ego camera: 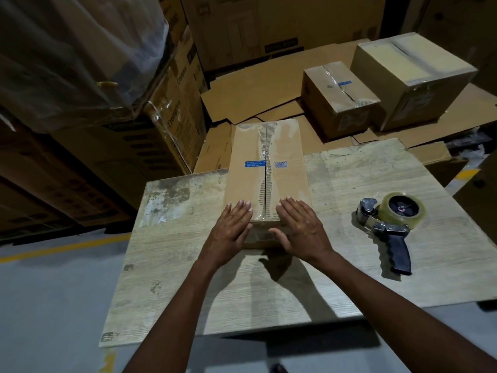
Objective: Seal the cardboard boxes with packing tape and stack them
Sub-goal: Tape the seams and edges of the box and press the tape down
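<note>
A long cardboard box [287,173] lies on the worn wooden table [188,265], its centre seam covered with clear tape. My left hand [231,231] rests flat on the box's near left corner with straight fingers. My right hand [301,228] lies flat on the near right corner, thumb down over the near face. A tape dispenser [390,224] with a black handle and a clear tape roll lies on the table to the right, apart from both hands.
Beyond the table, two taped boxes, one small [338,99] and one larger [411,79], stand on flattened cardboard sheets [255,90]. Tall stacks of cartons [172,103] rise at left and behind. Grey floor with a yellow line [61,247] is at lower left.
</note>
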`<state>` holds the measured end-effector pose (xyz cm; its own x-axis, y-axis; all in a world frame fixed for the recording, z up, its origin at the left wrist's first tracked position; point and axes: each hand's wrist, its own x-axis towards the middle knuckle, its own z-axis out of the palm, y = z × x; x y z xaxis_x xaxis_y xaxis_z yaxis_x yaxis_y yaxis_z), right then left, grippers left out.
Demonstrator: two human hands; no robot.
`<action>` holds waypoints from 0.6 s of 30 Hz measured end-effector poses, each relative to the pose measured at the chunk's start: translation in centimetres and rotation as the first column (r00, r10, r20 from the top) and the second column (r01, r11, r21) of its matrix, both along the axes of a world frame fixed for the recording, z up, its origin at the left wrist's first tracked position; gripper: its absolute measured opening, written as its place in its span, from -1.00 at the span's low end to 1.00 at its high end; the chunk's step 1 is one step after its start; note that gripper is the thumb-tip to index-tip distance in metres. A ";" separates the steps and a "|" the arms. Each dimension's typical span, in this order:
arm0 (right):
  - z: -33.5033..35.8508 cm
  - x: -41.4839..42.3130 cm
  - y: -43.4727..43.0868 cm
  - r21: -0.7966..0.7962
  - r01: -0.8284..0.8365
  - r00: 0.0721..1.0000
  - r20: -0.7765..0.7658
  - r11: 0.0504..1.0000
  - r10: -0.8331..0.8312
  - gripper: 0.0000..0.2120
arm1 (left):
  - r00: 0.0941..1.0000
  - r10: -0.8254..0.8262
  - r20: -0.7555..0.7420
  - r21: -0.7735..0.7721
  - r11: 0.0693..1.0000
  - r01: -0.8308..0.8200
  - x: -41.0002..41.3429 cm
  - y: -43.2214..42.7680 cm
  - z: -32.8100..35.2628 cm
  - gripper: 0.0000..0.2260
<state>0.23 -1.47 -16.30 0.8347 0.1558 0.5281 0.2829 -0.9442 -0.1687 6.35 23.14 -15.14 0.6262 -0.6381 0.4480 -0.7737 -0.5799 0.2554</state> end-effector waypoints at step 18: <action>-0.4 2.6 4.1 -0.195 -0.057 0.998 -0.008 0.979 0.056 -0.47 | 0.993 0.096 -0.063 -0.156 0.982 -0.105 0.8 1.6 -1.0 -0.54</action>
<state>2.82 2.64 -16.70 0.8231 0.3024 0.4807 0.3365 -0.9416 0.0162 7.17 24.78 -16.17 0.7101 -0.4943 0.5014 -0.6956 -0.6029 0.3907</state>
